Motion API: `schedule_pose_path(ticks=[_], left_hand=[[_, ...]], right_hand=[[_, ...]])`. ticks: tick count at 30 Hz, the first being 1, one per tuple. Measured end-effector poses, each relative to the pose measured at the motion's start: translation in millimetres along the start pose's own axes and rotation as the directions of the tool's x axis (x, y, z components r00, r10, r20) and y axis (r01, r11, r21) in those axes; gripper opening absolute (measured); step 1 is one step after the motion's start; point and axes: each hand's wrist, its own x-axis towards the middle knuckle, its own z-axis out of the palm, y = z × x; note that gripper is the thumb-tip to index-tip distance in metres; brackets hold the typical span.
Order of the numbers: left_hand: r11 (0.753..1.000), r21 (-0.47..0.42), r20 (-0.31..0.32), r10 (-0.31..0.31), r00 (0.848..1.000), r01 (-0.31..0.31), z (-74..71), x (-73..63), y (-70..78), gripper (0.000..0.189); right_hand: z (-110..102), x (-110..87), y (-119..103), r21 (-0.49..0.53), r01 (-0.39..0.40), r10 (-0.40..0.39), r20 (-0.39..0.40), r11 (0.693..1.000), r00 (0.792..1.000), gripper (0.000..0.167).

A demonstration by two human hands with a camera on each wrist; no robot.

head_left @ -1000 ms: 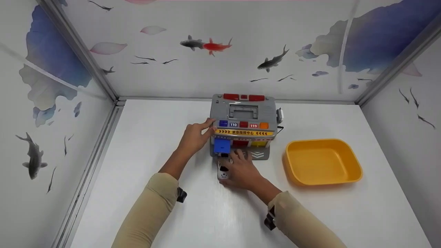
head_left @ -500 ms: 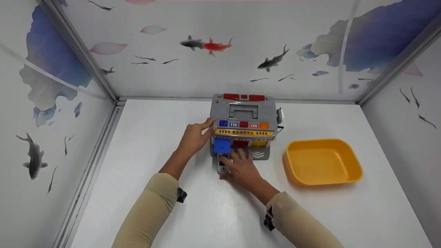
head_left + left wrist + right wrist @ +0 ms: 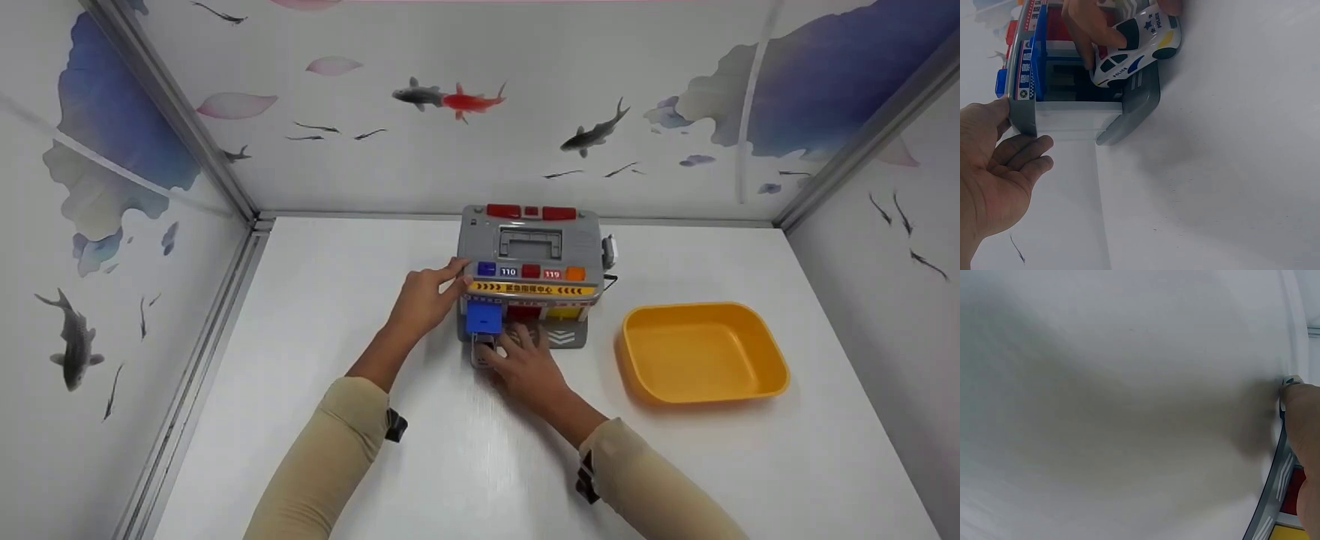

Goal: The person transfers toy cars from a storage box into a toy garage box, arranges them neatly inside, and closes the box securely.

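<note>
Near the back wall stands a grey toy police-and-fire station [image 3: 480, 236] with a row of coloured buttons. Its blue garage door [image 3: 484, 318] is swung up over a dark bay. My left hand [image 3: 421, 302] holds the station's left front corner, fingertips at the roof edge and side wall. In my right hand [image 3: 536, 375] is a white toy police car [image 3: 1149, 35], gripped with fingers over its body and thumb at its outer end. The car sits tilted on the ramp, its inner end at the bay opening. In the right wrist view, the right hand [image 3: 1306, 433] shows only at the edge.
A yellow plastic tub [image 3: 705, 400] stands right of the station on the white table [image 3: 435, 472]. Red [image 3: 523, 312] and yellow [image 3: 564, 313] garage doors beside the blue one are down. White walls with painted fish enclose the table.
My right hand has slid the toy police car forward toward the bay under the blue door, so less of the car shows. The left hand stays at the station's corner.
</note>
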Motion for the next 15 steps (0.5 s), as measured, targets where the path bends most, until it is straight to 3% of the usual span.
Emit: schedule_pose_path(ticks=[15], left_hand=[[1.0, -0.019, 0.001, -0.02, 1.0, 0.02, 0.6, -1.1, -0.4, 0.051]], right_hand=[[2.5, 6.7, -4.7, -0.084, -0.047, 0.046, -0.014, 0.995, 0.999, 0.046]])
